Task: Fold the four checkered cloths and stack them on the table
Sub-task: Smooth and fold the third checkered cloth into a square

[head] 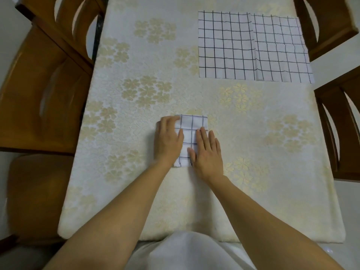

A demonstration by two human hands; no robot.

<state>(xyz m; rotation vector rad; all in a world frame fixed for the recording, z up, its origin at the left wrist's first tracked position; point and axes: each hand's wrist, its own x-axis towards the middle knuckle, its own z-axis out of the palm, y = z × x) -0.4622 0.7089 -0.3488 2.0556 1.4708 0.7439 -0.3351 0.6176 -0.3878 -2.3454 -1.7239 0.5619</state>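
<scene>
Both hands lie palm-down on a small folded checkered cloth [191, 123] near the middle of the bench [136, 182], just in front of the person. The left hand [168, 141] covers its left side and the right hand [208, 154] its right. The fingers [202, 136] are stretched out nearly straight and grasp nothing, likely pressing the folds flat so the bundle keeps its shape. Whether it holds one cloth or several I cannot tell. At the far right of the bench two unfolded cloths lie spread flat, the left one [226, 45] overlapping the edge of the right one [280, 47], probably laid out within reach for folding next. Wooden chairs [39, 84] flank the bench. No container is in view
</scene>
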